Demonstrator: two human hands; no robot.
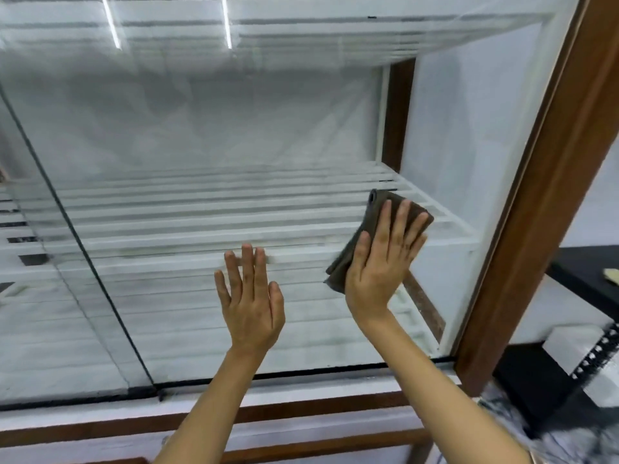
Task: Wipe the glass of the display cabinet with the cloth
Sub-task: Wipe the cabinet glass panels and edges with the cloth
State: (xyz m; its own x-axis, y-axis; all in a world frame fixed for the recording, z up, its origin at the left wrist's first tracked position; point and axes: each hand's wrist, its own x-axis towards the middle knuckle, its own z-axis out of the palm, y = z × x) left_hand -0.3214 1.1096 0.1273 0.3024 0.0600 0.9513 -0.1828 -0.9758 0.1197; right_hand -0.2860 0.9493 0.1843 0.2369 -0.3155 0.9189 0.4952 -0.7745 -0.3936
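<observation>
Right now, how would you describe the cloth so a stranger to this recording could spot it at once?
Start at the brown wooden frame on the right of the glass. Just left of it, the right hand presses flat on the pane. The cloth is the folded, dark grey-brown piece under that palm, the only dark soft thing against the white shelves; the left hand is bare.

A black surface (582, 279) shows at the right edge, beyond the brown wooden post (549, 202), and a small pale yellowish object (611, 275) lies on it, too cut off to identify. Below it stands a white block (569, 346) edged by a black strip with white dots (594, 358).
</observation>
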